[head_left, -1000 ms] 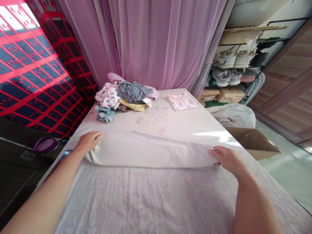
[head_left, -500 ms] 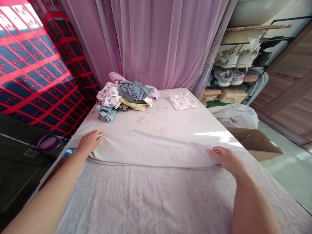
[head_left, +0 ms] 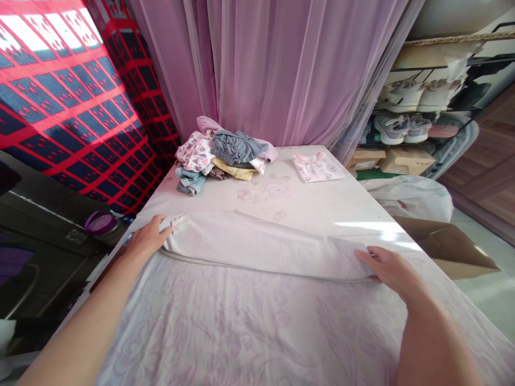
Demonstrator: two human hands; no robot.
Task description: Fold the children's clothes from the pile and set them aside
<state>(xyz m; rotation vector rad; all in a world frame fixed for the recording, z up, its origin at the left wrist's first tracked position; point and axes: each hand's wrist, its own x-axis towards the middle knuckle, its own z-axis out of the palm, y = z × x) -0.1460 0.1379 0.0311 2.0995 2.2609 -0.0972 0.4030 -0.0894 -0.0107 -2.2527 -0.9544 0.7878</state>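
Observation:
A pale, ribbed pair of pants (head_left: 257,244), folded lengthwise, stretches across the table in front of me. My left hand (head_left: 151,236) is closed on its gathered waist end at the left. At the opposite end, my right hand (head_left: 384,268) pinches the narrow leg ends, thumb on top and the other fingers mostly hidden beneath. Farther back on the left lies a heap of children's clothes (head_left: 225,155), with a grey gathered garment on top. A folded pink printed shirt (head_left: 317,167) rests at the back right.
A floral cloth (head_left: 241,332) covers the table. Purple curtains (head_left: 257,69) hang behind it. At right are a shoe rack (head_left: 418,110), a white plastic bag (head_left: 414,195) and an open cardboard box (head_left: 446,246). A purple-lidded jar (head_left: 102,225) stands at left.
The view has turned slightly left, so everything sits farther right in the picture. The waist end looks more bunched at my left hand. Both hands keep their hold.

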